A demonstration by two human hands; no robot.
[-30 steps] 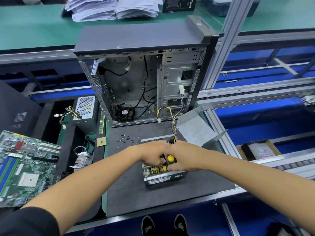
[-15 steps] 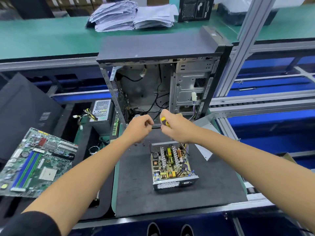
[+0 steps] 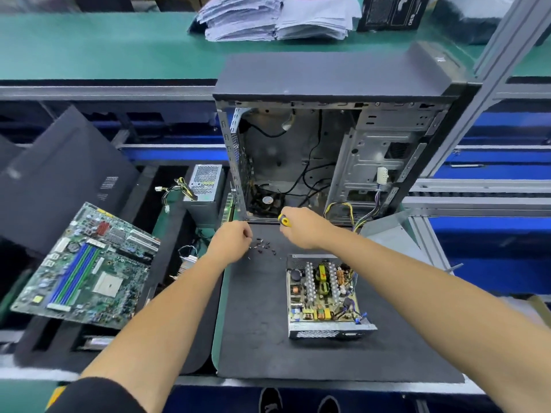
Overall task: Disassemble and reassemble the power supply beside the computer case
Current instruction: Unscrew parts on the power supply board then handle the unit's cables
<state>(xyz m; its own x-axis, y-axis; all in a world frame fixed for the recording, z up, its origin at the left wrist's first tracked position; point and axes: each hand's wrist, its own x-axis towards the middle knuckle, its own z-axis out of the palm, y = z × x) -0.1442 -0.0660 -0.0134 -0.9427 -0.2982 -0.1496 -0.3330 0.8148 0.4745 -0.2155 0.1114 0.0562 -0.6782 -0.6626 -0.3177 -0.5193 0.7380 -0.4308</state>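
Two hands are seen at the far edge of the dark mat (image 3: pixel 298 353), just in front of the open computer case (image 3: pixel 328 144). The right hand (image 3: pixel 304 228) is curled round a screwdriver (image 3: pixel 284 220), of which only the yellow-and-black handle end shows. The left hand (image 3: pixel 231 241) is held with fingers bent down beside a scatter of small dark screws (image 3: pixel 264 247); whether a screw is pinched cannot be told.

The power supply (image 3: pixel 325 299) lies nearer on the mat, with its cover off and its circuit board exposed, well apart from both hands. Its cover (image 3: pixel 387 234), a bent grey sheet, is set to the right of the case.

The step is judged to be the handling of a screw at the pile. It is best done if the screws are kept together on the mat, away from its edge, and if one screw is taken at a time between thumb and forefinger. The screwdriver tip should be kept clear of the exposed board, and the cables (image 3: pixel 357 219) trailing from the case should not be snagged.
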